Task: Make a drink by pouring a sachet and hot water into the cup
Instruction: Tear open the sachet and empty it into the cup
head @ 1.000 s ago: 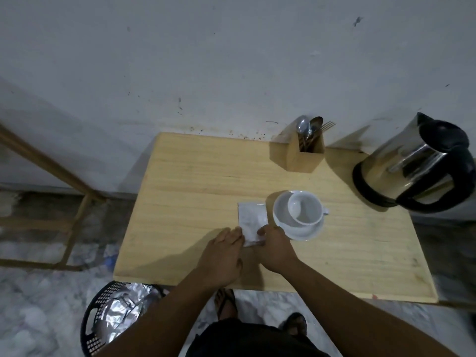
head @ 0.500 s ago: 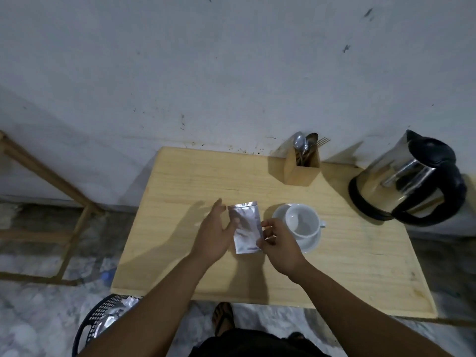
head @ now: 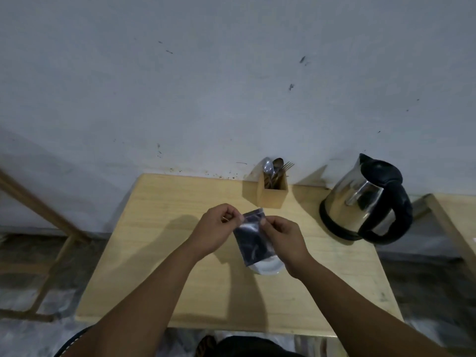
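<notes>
Sachet, silvery and seemingly unopened, held upright above the wooden surface. Left hand and right hand each pinch its top edge, apparently ready to tear. Cup hidden behind it; only a saucer rim shows. Kettle waits untouched at right. Powder and water remain. Open room lies left; cutlery holder stands behind.

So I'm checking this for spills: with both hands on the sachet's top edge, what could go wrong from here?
Both the left hand and right hand pinch the sachet top in mid-air, so a sudden tear could scatter its contents on the table. The sachet hides most of the saucer, so aiming may be awkward.
</notes>
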